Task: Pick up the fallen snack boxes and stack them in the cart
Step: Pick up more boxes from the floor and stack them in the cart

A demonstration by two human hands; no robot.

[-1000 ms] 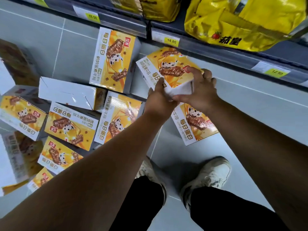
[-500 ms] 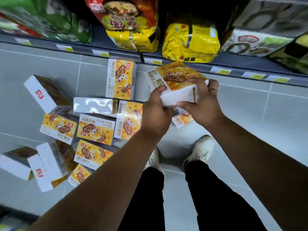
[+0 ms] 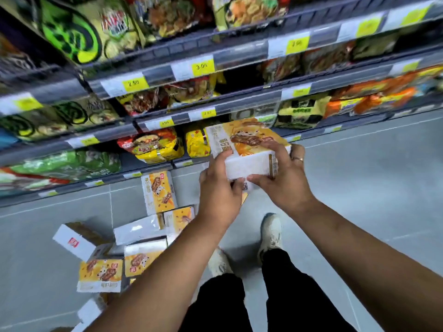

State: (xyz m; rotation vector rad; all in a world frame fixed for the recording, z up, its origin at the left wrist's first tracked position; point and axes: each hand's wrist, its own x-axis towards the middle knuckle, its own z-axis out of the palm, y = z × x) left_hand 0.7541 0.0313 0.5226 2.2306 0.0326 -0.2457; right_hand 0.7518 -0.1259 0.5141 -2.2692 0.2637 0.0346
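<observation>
I hold one yellow and white snack box (image 3: 247,147) in both hands, well above the floor in front of the shelves. My left hand (image 3: 219,188) grips its left end and my right hand (image 3: 282,178) grips its right end, thumb on top. Several more of the same boxes lie scattered on the grey tile floor to the lower left: one upright near the shelf base (image 3: 158,195), one lying on its side showing white (image 3: 136,232), one face up (image 3: 100,275). My left forearm hides part of the pile. No cart is in view.
Store shelves (image 3: 215,61) with yellow price tags and bags of snacks fill the top and left. My two white shoes (image 3: 271,233) stand on the tiles just right of the pile. Bare grey floor (image 3: 371,188) stretches to the right.
I have risen from a crouch with the box in both hands. The floor pile now sits lower and farther away, and more shelf rows have come into view.
</observation>
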